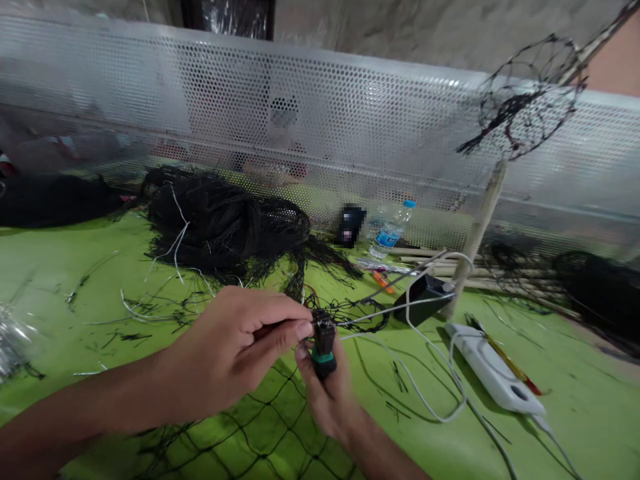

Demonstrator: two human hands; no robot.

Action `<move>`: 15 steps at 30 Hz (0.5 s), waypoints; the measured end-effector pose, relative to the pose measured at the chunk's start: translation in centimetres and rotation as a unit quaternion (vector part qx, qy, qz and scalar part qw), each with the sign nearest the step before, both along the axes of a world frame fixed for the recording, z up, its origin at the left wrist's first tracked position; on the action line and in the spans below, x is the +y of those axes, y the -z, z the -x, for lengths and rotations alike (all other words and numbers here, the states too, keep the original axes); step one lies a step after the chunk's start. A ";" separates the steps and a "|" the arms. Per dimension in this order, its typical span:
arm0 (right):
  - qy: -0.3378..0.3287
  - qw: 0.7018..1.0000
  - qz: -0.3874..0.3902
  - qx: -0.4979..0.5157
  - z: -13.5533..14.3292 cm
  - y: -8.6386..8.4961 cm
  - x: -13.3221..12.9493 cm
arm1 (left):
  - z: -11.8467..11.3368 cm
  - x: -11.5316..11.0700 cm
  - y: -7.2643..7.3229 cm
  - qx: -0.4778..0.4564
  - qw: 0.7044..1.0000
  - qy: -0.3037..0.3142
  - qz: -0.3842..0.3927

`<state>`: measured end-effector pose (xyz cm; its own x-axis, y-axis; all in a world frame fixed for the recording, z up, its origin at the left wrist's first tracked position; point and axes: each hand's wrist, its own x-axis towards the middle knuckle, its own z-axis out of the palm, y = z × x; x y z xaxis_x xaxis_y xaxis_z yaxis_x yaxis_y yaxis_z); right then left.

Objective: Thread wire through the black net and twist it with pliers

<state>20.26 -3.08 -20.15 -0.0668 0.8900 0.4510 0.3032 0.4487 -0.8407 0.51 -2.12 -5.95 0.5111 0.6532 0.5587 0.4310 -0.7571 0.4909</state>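
In the middle of the view my right hand [330,393] is wrapped around pliers [325,353] with dark jaws and a black and teal grip, held with the jaws up. My left hand [250,340] comes in from the left, thumb and forefinger pinched together right beside the jaws. What lies in that pinch is too small to make out. Under both hands, a black knotted net [270,433] spreads over the green table [415,440]. More looped black netting [355,313] lies just behind the jaws.
Behind are a heap of black strands [215,220], a water bottle [390,230] and a perforated screen [375,120]; a person is partly visible through it. At right stand a wooden post [480,227], a black box [423,300], and a white power strip [493,367] with cables.
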 end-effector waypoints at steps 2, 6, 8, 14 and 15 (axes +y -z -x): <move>-0.001 1.000 0.001 -0.001 0.0 0.0 0.0 | -0.1 0.0 -0.1 -0.003 1.000 0.004 0.000; -0.003 1.000 -0.008 0.006 0.1 0.2 0.0 | -0.3 -0.2 -0.4 -0.018 1.000 0.015 -0.002; -0.005 1.000 -0.010 0.010 0.1 0.4 0.0 | -0.3 -0.3 -0.5 -0.018 1.000 0.017 -0.003; -0.002 1.000 -0.010 0.001 0.0 0.7 0.1 | -0.2 -0.4 -0.7 -0.011 1.000 0.020 0.011; -0.002 1.000 -0.013 -0.002 0.0 0.8 0.1 | -0.3 -0.4 -0.8 -0.011 1.000 0.021 0.009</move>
